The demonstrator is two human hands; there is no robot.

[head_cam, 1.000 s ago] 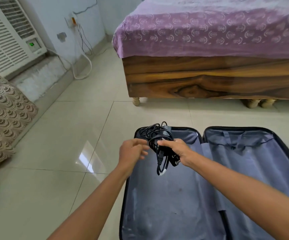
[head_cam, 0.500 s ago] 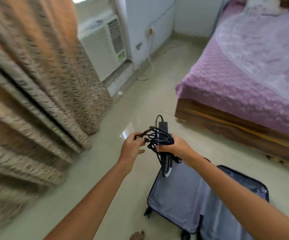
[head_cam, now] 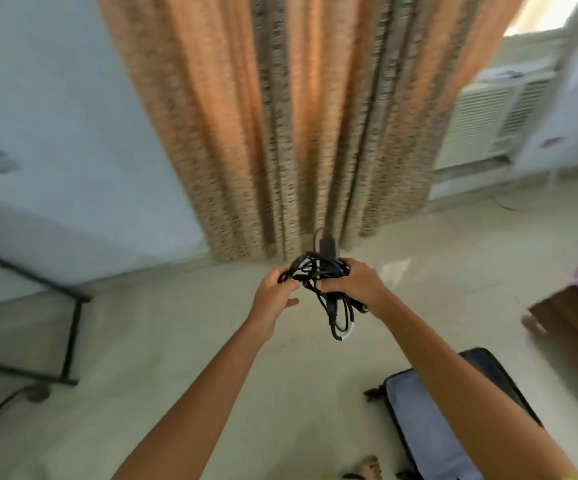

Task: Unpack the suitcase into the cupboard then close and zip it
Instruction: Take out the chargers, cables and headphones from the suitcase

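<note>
A tangled bundle of black cables [head_cam: 318, 268] with a plug sticking up is held out in front of me, above the floor. My right hand [head_cam: 353, 284] grips the bundle from the right, and loops hang down below it. My left hand [head_cam: 275, 292] pinches the bundle's left side with its fingertips. The open suitcase [head_cam: 419, 420], black with a grey-blue lining, lies on the floor at the lower right, partly behind my right forearm. No cupboard is in view.
A patterned beige curtain [head_cam: 298, 133] hangs straight ahead. A white air cooler [head_cam: 488, 123] stands at the right, a black metal frame [head_cam: 69, 320] at the left. The wooden bed corner [head_cam: 571, 320] shows at the right edge. Pale tiled floor lies between.
The view has swung left, away from the bed and toward the curtain. The suitcase has dropped to the lower right. Both hands still hold the cable bundle, lifted clear of the suitcase.
</note>
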